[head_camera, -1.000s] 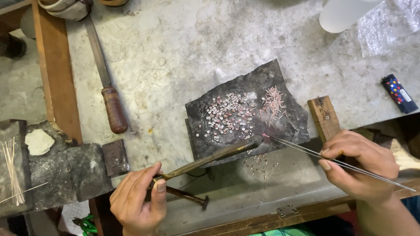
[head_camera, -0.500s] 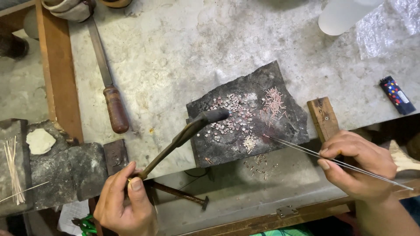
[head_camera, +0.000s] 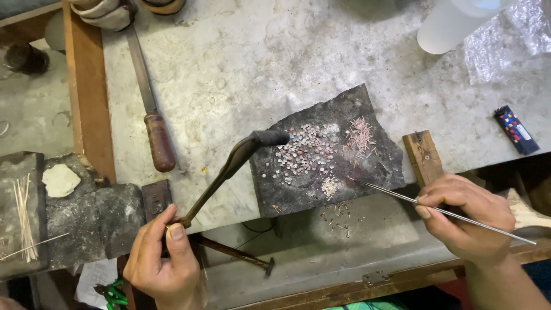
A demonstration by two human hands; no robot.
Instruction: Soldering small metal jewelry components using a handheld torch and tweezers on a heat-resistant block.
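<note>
At the lower left of the frame, the left hand [head_camera: 163, 261] is gripping the end of a curved blowtorch pipe [head_camera: 229, 169], whose long axis is rising diagonally to the upper right, its dark nozzle pointing right over the charred soldering block [head_camera: 298, 189]. At the lower right, the right hand [head_camera: 468, 218] is pinching a thin metal rod [head_camera: 442, 210] that is slanting up-left, its tip touching the block beside the small metal pieces [head_camera: 304, 155]. Farther up, a wooden-handled file [head_camera: 152, 109] is lying lengthwise at the upper left.

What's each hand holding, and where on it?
Left hand: torch, gripped at its lower handle end. Right hand: thin metal rod, pinched mid-length.
</note>
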